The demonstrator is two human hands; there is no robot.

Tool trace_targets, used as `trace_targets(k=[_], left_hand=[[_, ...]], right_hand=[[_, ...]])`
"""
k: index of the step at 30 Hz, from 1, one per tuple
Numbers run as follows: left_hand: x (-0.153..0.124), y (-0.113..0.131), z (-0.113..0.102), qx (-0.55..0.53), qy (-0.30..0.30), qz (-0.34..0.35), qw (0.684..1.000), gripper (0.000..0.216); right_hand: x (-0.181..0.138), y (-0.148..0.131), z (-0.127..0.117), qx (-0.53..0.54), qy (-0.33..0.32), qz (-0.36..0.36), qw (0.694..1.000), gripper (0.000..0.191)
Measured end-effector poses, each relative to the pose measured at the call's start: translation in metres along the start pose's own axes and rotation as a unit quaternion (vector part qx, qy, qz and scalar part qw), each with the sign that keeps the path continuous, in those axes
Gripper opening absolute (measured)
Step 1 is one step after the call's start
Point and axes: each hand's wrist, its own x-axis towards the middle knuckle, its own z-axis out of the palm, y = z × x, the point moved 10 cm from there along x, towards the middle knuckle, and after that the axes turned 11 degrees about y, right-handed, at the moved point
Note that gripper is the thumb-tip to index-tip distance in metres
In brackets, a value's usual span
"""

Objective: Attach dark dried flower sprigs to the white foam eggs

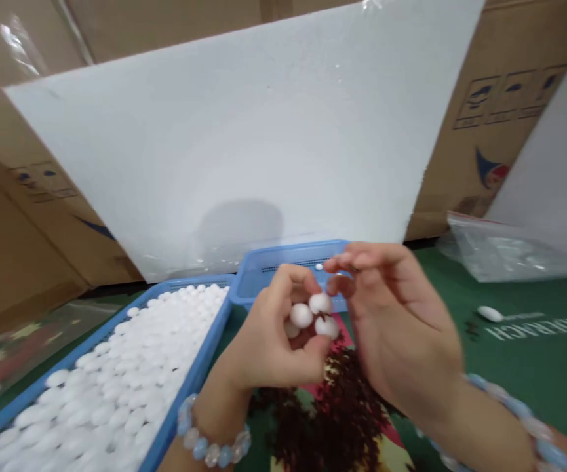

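Note:
My left hand [276, 341] is curled round several small white balls [301, 316], smooth and slightly egg-shaped. A small dark-brown piece [323, 316] shows between two of them, near the fingertips. Close by on the right is my right hand [396, 314], its fingers bent and the thumb near the index finger. Whatever lies between its fingertips, if anything, is too small to make out. Below both hands, a heap of dark reddish-brown small pieces [335, 413] lies on a red and yellow printed sheet [394, 436].
On the left stands a blue basket [209, 347] full of white egg-shaped balls [116, 387]. Behind my hands is another blue basket [256, 272] with a white ball [318, 267] in it. One white piece [489, 314] and a plastic bag [514, 252] lie right. A white board [263, 144] leans against cartons [504, 111].

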Motion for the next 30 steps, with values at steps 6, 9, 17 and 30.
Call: trace_targets(k=[6, 9, 17, 30], left_hand=[[0.007, -0.008, 0.003, -0.233, 0.006, -0.023, 0.972, 0.017], [0.010, -0.010, 0.006, -0.327, 0.026, -0.054, 0.943, 0.019], [0.007, -0.022, -0.003, -0.414, 0.151, -0.131, 0.888, 0.020], [0.005, -0.023, -0.016, -0.408, 0.181, -0.102, 0.889, 0.021]], right_hand=[[0.004, 0.033, 0.004, 0.047, -0.001, 0.119, 0.992, 0.006], [0.001, 0.024, 0.013, 0.030, -0.054, 0.064, 0.996, 0.010], [-0.037, -0.042, 0.033, -0.194, -0.208, -0.437, 0.853, 0.016], [-0.044, -0.026, 0.034, -0.261, -0.236, -0.516, 0.781, 0.017]])
